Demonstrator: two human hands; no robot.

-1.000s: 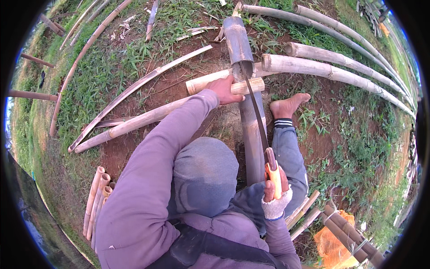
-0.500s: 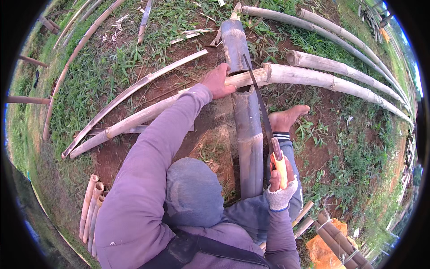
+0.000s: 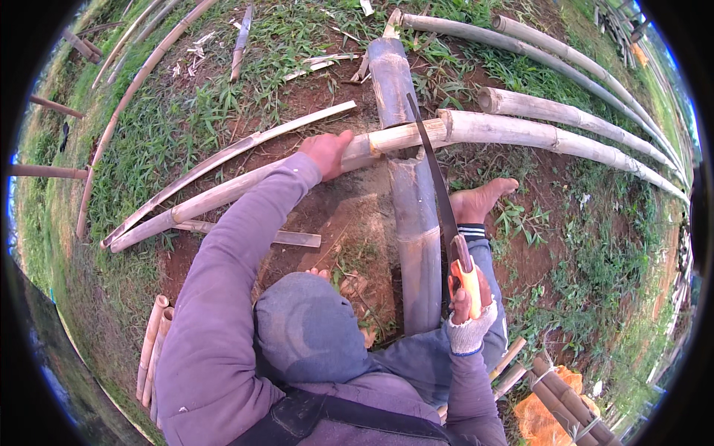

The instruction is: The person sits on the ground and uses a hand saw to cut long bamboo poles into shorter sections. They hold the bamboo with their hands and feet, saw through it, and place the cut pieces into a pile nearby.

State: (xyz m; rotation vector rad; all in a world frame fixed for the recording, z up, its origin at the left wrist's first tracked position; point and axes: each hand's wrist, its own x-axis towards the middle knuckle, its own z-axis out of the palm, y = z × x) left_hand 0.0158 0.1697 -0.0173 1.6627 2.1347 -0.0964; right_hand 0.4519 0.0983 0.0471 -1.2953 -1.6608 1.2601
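My right hand (image 3: 471, 312), in a pale fingerless glove, is closed around the orange-and-brown handle of a hand saw (image 3: 439, 175). The saw's long dark blade slants up and away, crossing the pale section of a bamboo pole (image 3: 253, 182) close to where it meets a thicker bamboo pole (image 3: 520, 130) on the right. My bare left hand (image 3: 325, 154) wraps over the pole left of the blade. Beneath them, a thick grey bamboo log (image 3: 416, 245) runs away from me, with a cut-out notch under the crossing. Whether the teeth are in the pole I cannot tell.
A split bamboo strip (image 3: 223, 162) lies left of the pole. More bamboo poles (image 3: 550, 108) stretch across the grass at right. Short cut bamboo pieces (image 3: 152, 342) stand lower left. A tied bamboo bundle (image 3: 569, 401) is beside orange sacking (image 3: 537, 420). My bare foot (image 3: 483, 201) is right of the log.
My left hand has slid leftward along the pole, away from the notch. The pole's left end has risen slightly in view. The saw stays in my right hand, nearly in the same place.
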